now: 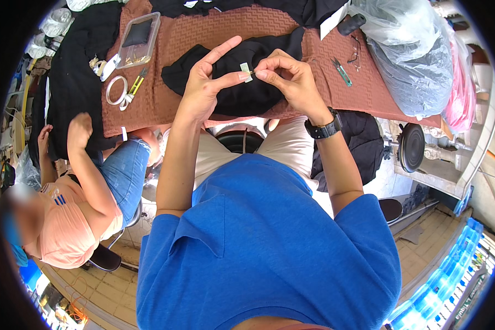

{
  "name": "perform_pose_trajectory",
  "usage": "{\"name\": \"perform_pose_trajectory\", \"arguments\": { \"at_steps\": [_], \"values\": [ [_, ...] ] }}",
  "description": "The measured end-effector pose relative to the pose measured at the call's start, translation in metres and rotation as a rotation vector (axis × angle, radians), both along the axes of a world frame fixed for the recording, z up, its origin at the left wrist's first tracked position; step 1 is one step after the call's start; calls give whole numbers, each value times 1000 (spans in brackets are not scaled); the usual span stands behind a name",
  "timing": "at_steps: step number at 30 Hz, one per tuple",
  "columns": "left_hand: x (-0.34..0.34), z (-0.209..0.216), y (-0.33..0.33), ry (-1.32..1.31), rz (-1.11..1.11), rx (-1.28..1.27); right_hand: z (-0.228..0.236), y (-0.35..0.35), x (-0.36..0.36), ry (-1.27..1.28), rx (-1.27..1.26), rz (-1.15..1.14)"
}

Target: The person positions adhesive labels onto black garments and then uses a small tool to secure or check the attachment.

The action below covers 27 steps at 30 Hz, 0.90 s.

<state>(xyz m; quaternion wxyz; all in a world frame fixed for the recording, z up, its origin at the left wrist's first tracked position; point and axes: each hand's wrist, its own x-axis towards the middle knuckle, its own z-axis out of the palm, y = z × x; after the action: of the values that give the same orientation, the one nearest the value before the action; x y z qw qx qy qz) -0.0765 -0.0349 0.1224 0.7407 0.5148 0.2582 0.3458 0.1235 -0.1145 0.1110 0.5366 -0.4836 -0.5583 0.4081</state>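
Above a black cloth garment [225,60] on the table, both hands meet at a small pale green label [245,68]. My left hand [204,87] has its thumb against the label and its index finger stretched up and away. Its other fingers are mostly hidden behind the hand. Thumb and index finger of my right hand [291,80] are pinched together right beside the label, at a tiny dark and golden piece too small to name. A dark watch sits on my right wrist.
Brown cloth [308,99] covers the table. Left lie a clear plastic box [139,41], yellow thread snips [138,81] and a white tape roll [116,89]. Right are green snips [342,72], glasses [357,54], a black thread spool [351,24] and large plastic bags [407,55]. A co-worker [77,220] sits left.
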Motion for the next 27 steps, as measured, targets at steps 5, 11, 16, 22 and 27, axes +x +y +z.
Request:
{"name": "perform_pose_trajectory", "arguments": {
  "at_steps": [5, 11, 16, 22, 27],
  "values": [
    [1, 1, 0, -1, 1, -3, -4, 2, 0, 18, 6, -25],
    [2, -3, 2, 52, 35, 33, -9, 0, -3, 180, -82, -15],
    [4, -5, 2, 38, 76, 63, -17, 1, -3, 350, -72, 11],
    [7, -8, 2, 154, 135, 168, -2, 3, -15, -14, 101, -122],
    [13, -8, 0, 258, 173, 315, 18, 2, -18, -445, 272, -149]
  ]
}}
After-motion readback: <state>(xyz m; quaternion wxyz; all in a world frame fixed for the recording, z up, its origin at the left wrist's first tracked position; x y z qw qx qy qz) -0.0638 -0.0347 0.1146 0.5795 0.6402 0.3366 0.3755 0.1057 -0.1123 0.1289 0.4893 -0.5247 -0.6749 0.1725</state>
